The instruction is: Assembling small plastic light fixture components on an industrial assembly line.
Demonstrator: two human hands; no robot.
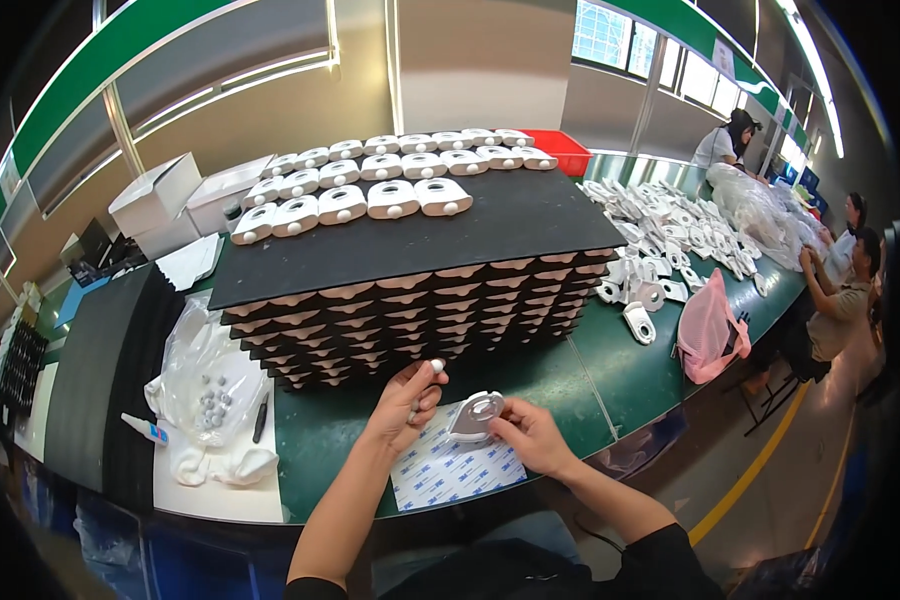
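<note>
My left hand (407, 402) pinches a small white round knob (436, 366) between thumb and fingers, just in front of the stacked trays. My right hand (528, 432) holds a white teardrop-shaped plastic part (475, 416) with a round hole, resting over a white sheet of adhesive pads (452, 470) on the green table. The knob is a little up and left of the part. A tall stack of black foam sheets (420, 240) layered with white parts stands right behind my hands, with rows of finished white parts (370, 185) on its top sheet.
A clear plastic bag of small knobs (207, 385), a black pen (260, 417) and a white tube (146, 429) lie to the left. Loose white parts (670, 235) and a pink bag (710, 325) sit to the right. Other people (840, 290) sit at the right end. White boxes (155, 195) stand far left.
</note>
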